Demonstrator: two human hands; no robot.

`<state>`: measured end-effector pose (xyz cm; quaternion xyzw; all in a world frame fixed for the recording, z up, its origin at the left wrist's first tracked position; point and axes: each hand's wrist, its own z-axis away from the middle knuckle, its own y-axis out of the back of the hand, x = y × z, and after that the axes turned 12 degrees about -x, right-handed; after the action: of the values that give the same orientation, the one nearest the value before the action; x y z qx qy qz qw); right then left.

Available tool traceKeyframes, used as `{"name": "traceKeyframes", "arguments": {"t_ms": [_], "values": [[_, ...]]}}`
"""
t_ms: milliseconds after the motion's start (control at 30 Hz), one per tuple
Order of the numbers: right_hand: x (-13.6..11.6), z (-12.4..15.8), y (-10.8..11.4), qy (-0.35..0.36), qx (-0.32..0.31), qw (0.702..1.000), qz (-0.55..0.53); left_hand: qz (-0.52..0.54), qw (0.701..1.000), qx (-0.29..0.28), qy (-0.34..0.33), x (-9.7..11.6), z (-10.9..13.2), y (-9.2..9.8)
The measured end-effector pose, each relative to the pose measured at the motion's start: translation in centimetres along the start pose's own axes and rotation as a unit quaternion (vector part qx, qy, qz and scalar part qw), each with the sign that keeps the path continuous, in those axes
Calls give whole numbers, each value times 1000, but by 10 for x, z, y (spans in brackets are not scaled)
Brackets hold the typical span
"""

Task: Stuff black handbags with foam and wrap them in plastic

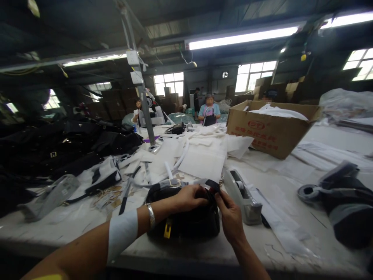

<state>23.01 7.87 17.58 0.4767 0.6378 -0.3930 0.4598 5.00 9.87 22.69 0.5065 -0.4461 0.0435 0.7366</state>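
A black bag [186,223] stands upright at the table's near edge, with a yellow tag [167,228] hanging on its front left. My left hand [190,198] reaches over the bag's top, its fingers curled at the upper right part and the fingertips partly hidden. At the bag's right upper corner, my right hand [230,214] pinches a dark strap [212,184] between thumb and fingers. Grey wrapping and a buckle lie along the bag's rear edge. Just right of my right hand sits a grey tape dispenser [244,200].
Black bags [67,144] are piled at the left, near another tape dispenser [51,196]. White sheets [204,155] cover the middle. A cardboard box [268,132] stands behind at right; wrapped dark items [346,206] lie at far right. A metal post [142,89] rises beyond. People sit across the table.
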Motion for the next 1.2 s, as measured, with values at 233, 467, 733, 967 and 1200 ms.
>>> {"name": "traceKeyframes", "arguments": {"t_ms": [233,467,733,967,1200], "values": [[-3,0,0,-11,13,1000,1,5,1000,16,20,0,0,0],[5,0,7,-26,8,999,23,-41,998,42,38,15,11,1],[5,5,12,-29,1,999,27,-141,990,21,7,19,14,9],[4,4,11,-34,-2,999,37,-258,966,11,-3,20,-2,-6],[3,2,10,-33,12,999,11,-373,926,-40,-31,9,-19,-19]]}}
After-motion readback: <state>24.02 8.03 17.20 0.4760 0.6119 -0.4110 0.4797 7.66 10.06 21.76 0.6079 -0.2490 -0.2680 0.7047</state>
